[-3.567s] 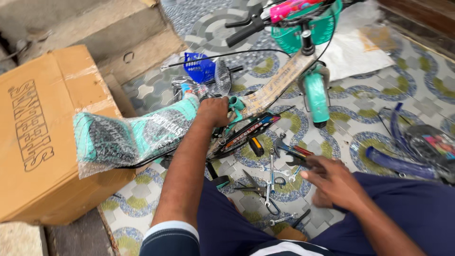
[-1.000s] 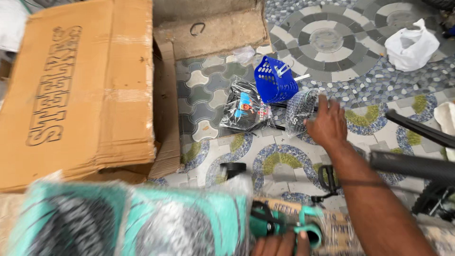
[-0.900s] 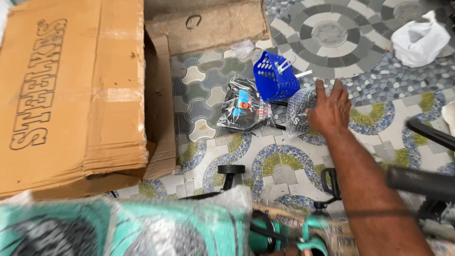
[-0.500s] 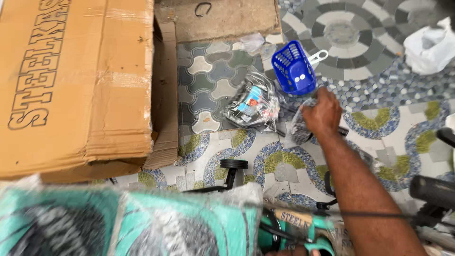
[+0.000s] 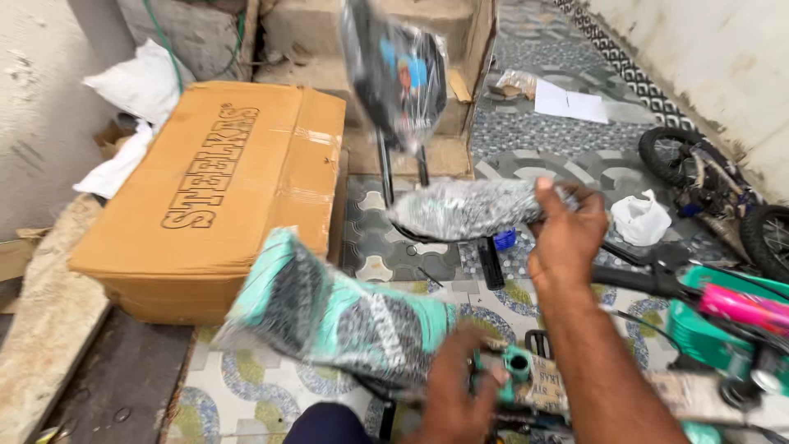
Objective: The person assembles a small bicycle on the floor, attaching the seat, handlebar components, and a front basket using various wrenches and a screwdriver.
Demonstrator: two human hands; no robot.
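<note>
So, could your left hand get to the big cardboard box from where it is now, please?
Probably not at once: the left hand grips the teal frame, and the wrapped teal part lies between it and the cardboard box.

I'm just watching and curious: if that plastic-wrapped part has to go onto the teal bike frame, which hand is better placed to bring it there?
Probably the right hand: it already grips the plastic-wrapped part, raised above the teal frame. The left hand is low, gripping the frame near its open teal tube, so it looks busy steadying.
</note>
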